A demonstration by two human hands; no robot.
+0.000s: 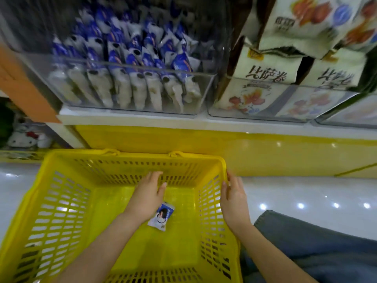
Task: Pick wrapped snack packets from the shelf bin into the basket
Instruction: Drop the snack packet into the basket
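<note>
Yellow basket [61, 201] holds one snack packet [162, 216]; left hand [148, 198] spread empty above it, right hand [234, 203] loosely open at the rim.

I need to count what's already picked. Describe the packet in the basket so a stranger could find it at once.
Find the yellow basket on the floor below the shelf. On its bottom, beside the left hand, lies one blue-and-white snack packet. It is the only packet outside the clear shelf bin.

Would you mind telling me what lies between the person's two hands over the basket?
In the head view, between the left hand and the right hand lie a blue-and-white snack packet on the basket floor and the basket's slotted right wall.
</note>
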